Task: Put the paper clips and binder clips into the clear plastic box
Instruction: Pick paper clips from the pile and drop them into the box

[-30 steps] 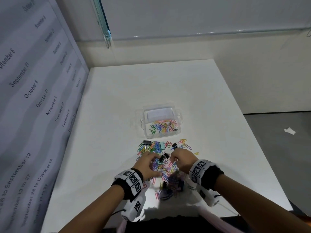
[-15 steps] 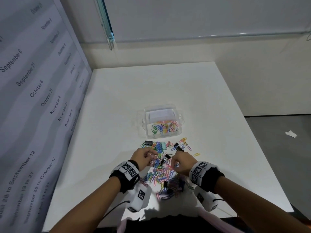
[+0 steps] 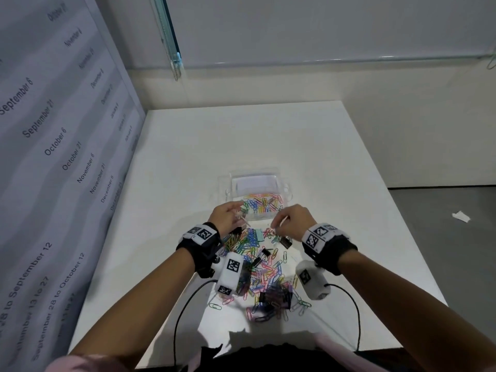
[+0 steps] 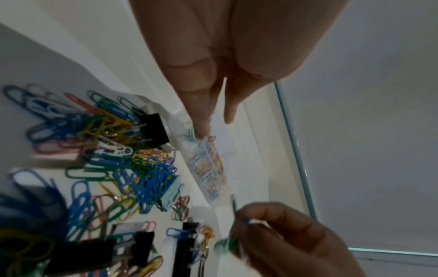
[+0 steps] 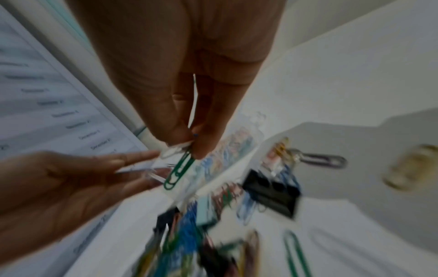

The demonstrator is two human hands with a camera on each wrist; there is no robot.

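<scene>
Paper clips (image 3: 261,204) already lie in a coloured layer on the near half of the clear plastic box (image 3: 279,177), which sits open on the white desk (image 3: 308,146) just beyond the loose pile (image 3: 257,267). That pile, with several black binder clips (image 3: 261,256) mixed in, still spreads between your forearms, so most of the job remains.

Half a second ago both of your hands were low on the pile, picking; now they have risen and travelled forward to the box's near edge. Your right hand (image 3: 291,220) has its thumb and forefinger pressed together on a green paper clip (image 5: 179,171), with what looks like a pale clip pinched beside it, the green one dangling below the fingers (image 5: 206,135). It hangs just short of the box wall. Your left hand (image 3: 226,216) is at the near left corner of the box with its fingers extended and slightly apart; the wrist views show pale clips at its fingertips, but blur hides whether they are still held or already falling, so I cannot tell.

Judging from this, you are at the drop: carry the right hand slightly further so the clips clear the rim before you let go. The black binder clips on the desk look untouched.
</scene>
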